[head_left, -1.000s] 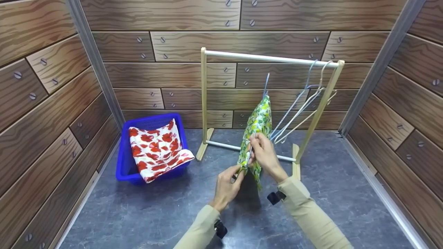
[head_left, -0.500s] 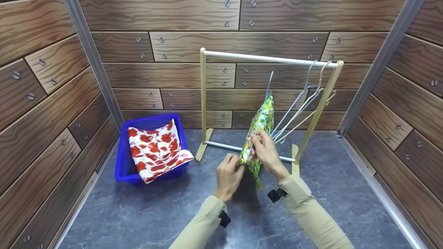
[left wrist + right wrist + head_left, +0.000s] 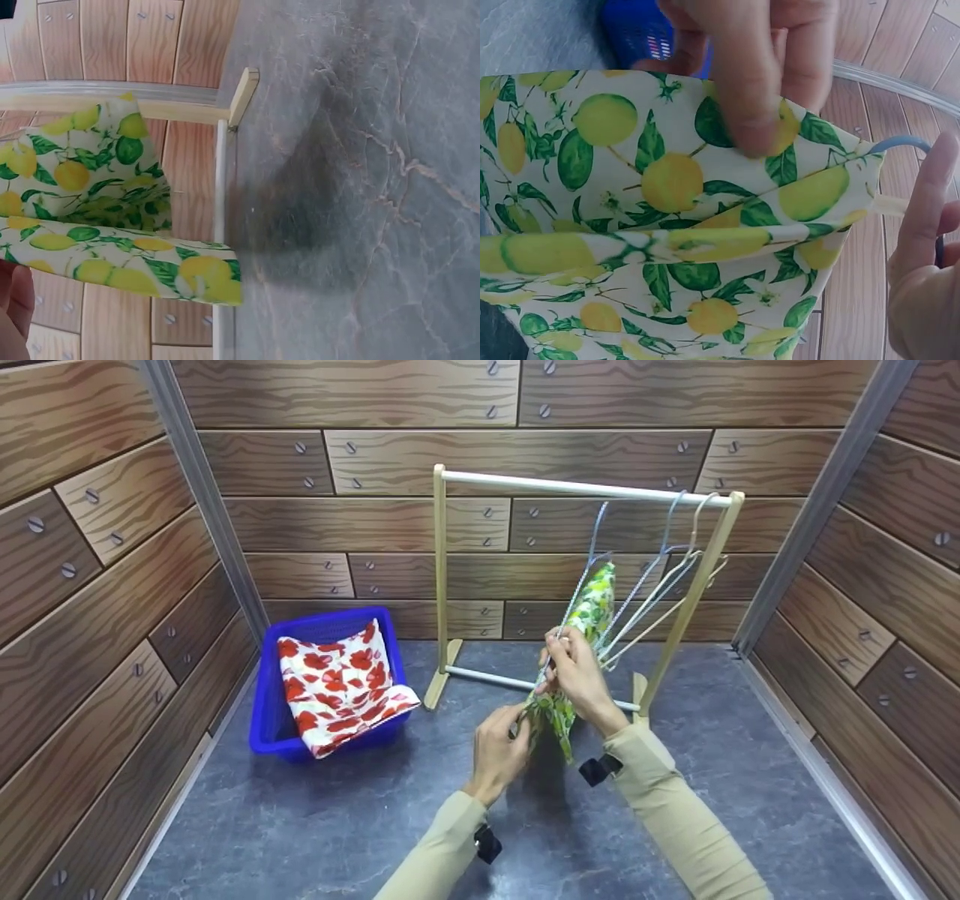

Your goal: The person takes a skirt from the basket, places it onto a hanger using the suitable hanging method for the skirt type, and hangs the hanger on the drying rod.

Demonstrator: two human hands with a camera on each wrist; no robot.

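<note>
Lemon cloth (image 3: 592,600), head view: in front of the rack (image 3: 441,570), R of ctr, held up btwn both hands, its middle partly hidden by R hand (image 3: 579,671), bottom end partly by L hand (image 3: 499,750). R hand sits higher, back of hand to cam, thumb & fingers pinching an arm of a blue hanger (image 3: 597,529); hook points up near the rack's top bar, exact gap hard to judge, and the lower part gets lost behind hand & cloth. L hand is lower, knuckles up, thumb & fingers clamped on the cloth's edge, tips mostly hidden. Sleeves (image 3: 667,810) cut off at bottom edge. Other hangers (image 3: 696,525) overlap at rack's R end, count unclear. Basket (image 3: 259,697) at L, inside mostly covered by red cloth (image 3: 337,679). L wrist view, turned sideways: cloth at L, cut off by frame; few fingers at lower L edge, rest out of frame, so can't tell grip from here. Dark shape in top L corner, can't make out. R wrist view: cloth fills most of it, cut off L & bottom; L hand comes in from top, blurred, one digit on the print, others behind cloth. R hand at R edge, partly cut off, by the hanger's blue curve; basket peeks out behind, mostly covered.
</note>
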